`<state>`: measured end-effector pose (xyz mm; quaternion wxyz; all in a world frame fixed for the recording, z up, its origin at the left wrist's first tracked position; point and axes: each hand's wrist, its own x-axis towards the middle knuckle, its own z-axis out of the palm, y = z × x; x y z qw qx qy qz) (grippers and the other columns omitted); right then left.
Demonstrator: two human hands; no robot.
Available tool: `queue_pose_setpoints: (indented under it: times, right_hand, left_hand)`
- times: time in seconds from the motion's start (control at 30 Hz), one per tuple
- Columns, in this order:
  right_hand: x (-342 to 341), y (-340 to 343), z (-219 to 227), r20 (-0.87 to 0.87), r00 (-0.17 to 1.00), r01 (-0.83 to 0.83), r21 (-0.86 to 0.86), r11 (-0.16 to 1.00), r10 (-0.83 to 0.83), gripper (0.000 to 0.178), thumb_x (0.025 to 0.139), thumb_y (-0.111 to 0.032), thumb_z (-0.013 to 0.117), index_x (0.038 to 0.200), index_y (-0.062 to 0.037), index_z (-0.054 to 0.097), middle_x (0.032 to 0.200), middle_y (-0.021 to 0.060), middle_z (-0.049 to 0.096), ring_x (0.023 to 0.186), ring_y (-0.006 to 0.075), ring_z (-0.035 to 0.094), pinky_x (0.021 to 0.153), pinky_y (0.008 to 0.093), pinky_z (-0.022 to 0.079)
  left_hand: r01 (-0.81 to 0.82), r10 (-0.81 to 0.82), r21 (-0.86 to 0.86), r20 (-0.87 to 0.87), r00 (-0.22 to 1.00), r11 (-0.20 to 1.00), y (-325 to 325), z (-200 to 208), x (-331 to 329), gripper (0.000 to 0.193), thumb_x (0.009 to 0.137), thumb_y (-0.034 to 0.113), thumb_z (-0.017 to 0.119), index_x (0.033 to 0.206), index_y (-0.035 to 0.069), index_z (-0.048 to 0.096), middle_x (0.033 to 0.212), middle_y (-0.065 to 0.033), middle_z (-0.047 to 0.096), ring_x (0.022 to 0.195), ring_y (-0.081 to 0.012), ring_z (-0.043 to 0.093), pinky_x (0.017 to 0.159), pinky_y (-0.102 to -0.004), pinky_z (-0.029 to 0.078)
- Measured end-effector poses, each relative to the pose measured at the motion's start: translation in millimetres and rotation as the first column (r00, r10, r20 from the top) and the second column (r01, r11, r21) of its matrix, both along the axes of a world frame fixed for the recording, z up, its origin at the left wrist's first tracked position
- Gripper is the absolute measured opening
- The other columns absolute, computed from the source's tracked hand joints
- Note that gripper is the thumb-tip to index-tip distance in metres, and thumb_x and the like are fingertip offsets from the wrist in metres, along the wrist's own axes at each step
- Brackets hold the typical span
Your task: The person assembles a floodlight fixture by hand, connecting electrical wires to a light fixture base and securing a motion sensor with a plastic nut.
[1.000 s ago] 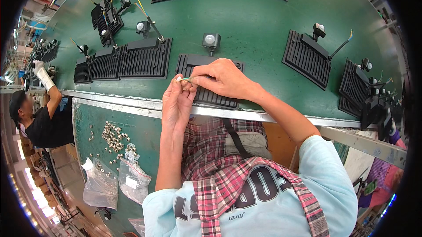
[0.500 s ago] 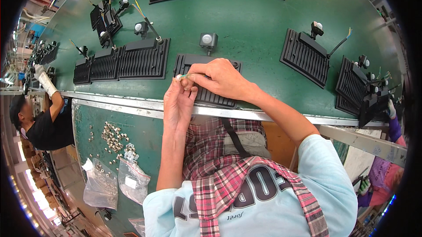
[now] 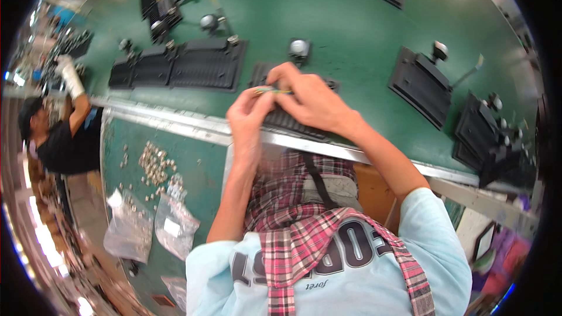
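My left hand (image 3: 249, 115) is closed, thumb and fingertips pinching the ends of thin green and yellow wires (image 3: 270, 90). My right hand (image 3: 319, 102) is closed round the same wires from the right, and its fingers hide the cable behind them. Both hands are above a black finned floodlight (image 3: 293, 124) lying near the table's front edge. A sensor head (image 3: 299, 48) with a round white lens stands at its far side. Motion blur hides whether anything small sits between my left fingertips.
More black floodlights lie left (image 3: 208, 70) and right (image 3: 422, 89) on the green table (image 3: 351, 41). On a lower side bench, small metal fittings (image 3: 154, 164) are heaped beside clear plastic bags (image 3: 175, 225). At left a co-worker (image 3: 58, 134) reaches toward other parts.
The view has shifted, so the table's things appear further right. A small whitish ring seen at my left fingertips is no longer visible. My hands have drawn closer together on the wires.
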<state>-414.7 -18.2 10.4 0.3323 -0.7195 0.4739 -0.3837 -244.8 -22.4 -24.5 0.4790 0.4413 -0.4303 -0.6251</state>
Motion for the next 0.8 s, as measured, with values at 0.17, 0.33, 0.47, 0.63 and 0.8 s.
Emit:
queue_pose_setpoints:
  times: [0.17, 0.33, 0.47, 0.63, 0.8]
  right_hand:
    - [1.0, 4.8, 4.4, -0.014, 0.999, -0.040, -0.113, 0.993, 0.039, 0.034, 0.085, -0.005, 0.054, 0.119, -0.0005, 0.057, 0.096, 0.0183, 0.066, 0.086, 0.0353, 0.064, 0.078, 0.0418, 0.049]
    - [-2.8, -2.2, -5.5, -0.016, 1.000, -0.019, -0.156, 0.988, 0.017, 0.016, 0.092, -0.008, 0.061, 0.103, 0.0012, 0.066, 0.085, 0.0134, 0.062, 0.072, 0.0280, 0.059, 0.065, 0.0366, 0.045]
    - [-0.2, -4.4, -3.9, -0.021, 1.000, -0.018, -0.172, 0.985, 0.015, 0.013, 0.092, -0.008, 0.062, 0.098, 0.0013, 0.068, 0.084, 0.0130, 0.064, 0.073, 0.0280, 0.061, 0.064, 0.0358, 0.047]
    - [-3.5, -1.9, -9.8, 0.033, 0.999, -0.005, -0.167, 0.986, 0.011, 0.013, 0.091, -0.011, 0.064, 0.093, 0.0010, 0.069, 0.083, 0.0143, 0.067, 0.073, 0.0309, 0.065, 0.067, 0.0366, 0.051]
    - [-1.0, 1.4, -13.6, 0.047, 0.999, 0.028, -0.230, 0.973, -0.018, 0.014, 0.090, -0.014, 0.065, 0.092, -0.0009, 0.069, 0.085, 0.0130, 0.068, 0.075, 0.0304, 0.066, 0.067, 0.0366, 0.052]
  left_hand:
    - [0.169, -0.168, -0.024, 0.026, 0.985, 0.985, 5.8, 13.6, 5.3, 0.024, 0.093, 0.015, 0.067, 0.110, -0.003, 0.066, 0.096, -0.0037, 0.068, 0.087, -0.0103, 0.063, 0.077, -0.0229, 0.049]
    - [0.059, 0.256, -0.373, 0.735, 0.628, 0.926, 20.2, 33.3, 99.1, 0.015, 0.086, 0.012, 0.071, 0.096, 0.001, 0.071, 0.090, -0.0065, 0.070, 0.079, -0.0152, 0.065, 0.071, -0.0292, 0.050]
    - [0.039, 0.381, -0.387, 0.918, 0.110, 0.921, 44.7, 33.0, 188.7, 0.017, 0.083, 0.014, 0.073, 0.089, 0.000, 0.066, 0.084, -0.0113, 0.067, 0.073, -0.0246, 0.064, 0.068, -0.0351, 0.050]
    - [0.041, 0.283, -0.289, 0.952, 0.118, 0.956, 49.7, 11.9, 220.0, 0.021, 0.084, 0.011, 0.072, 0.091, -0.002, 0.058, 0.079, -0.0150, 0.065, 0.072, -0.0317, 0.063, 0.067, -0.0403, 0.049]
    - [0.018, 0.243, -0.251, 0.951, 0.189, 0.968, 47.1, 16.1, 224.8, 0.015, 0.083, 0.006, 0.070, 0.091, -0.001, 0.060, 0.071, -0.0142, 0.064, 0.063, -0.0237, 0.063, 0.062, -0.0353, 0.049]
